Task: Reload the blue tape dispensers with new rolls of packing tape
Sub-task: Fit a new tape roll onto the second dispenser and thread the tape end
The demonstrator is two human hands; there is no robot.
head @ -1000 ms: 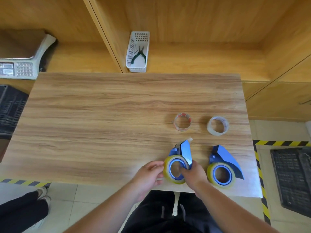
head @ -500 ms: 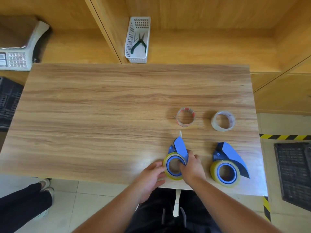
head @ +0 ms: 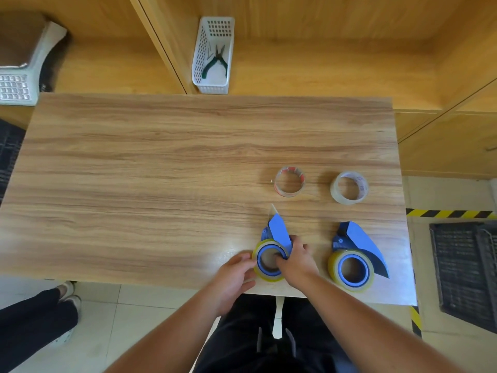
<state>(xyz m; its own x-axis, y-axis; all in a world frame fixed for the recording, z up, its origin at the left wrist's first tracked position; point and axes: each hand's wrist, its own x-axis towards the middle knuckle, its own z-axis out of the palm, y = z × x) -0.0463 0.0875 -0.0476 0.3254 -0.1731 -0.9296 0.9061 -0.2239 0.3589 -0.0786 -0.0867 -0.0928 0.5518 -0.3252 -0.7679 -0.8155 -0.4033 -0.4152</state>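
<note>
1. Since the earlier frame, the near dispenser [head: 277, 238] is lying lower and flatter on the table [head: 161, 184], its blue guard swinging from a rightward lean to point away from the person; both hands are closing in around its roll.
2. The person's right hand [head: 295, 261] is grasping the dispenser, thumb hooking into the blue hub and fingers wrapping the handle side. The left hand [head: 234, 275] is cupping the outer edge of the yellow-tinted roll [head: 259, 267], fingers curled against it.
3. This dispenser is sitting near the table's front edge. Its long axis is running from the roll nearest the person up to the guard tip, angled slightly left, with a clear tape tail [head: 273, 210] projecting beyond that tip.
4. A second dispenser [head: 355, 254] is resting well to the right, already carrying a roll, its guard pointing down-right.
5. Two nearly spent clear rolls [head: 289, 181] [head: 349, 187] are lying farther back.
6. Judged advice: press the roll squarely onto the hub until flush, steadying the frame with the right hand, and keep the tail fed straight under the guard so it is not folding back on itself.
</note>
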